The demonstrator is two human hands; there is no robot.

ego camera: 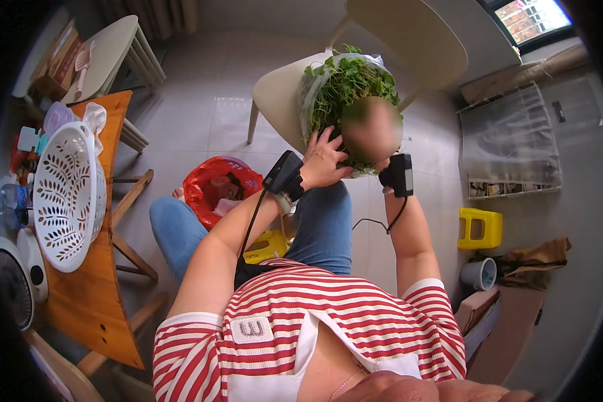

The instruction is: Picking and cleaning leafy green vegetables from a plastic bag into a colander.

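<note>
A large bunch of leafy green vegetables fills a clear plastic bag on the seat of a cream chair. My left hand rests on the near left side of the greens, fingers spread. Over the near right side is my right hand, mostly covered by a round blur, so its fingers and anything in them cannot be made out. Both wrists carry black strapped devices with cables. A red plastic bag stands open beside my legs, with pale and dark scraps inside.
At left, a wooden table holds a white plastic colander, a fan and a water bottle. Yellow stools stand beneath me and at right, near a small bucket. Stacked stools are at back left.
</note>
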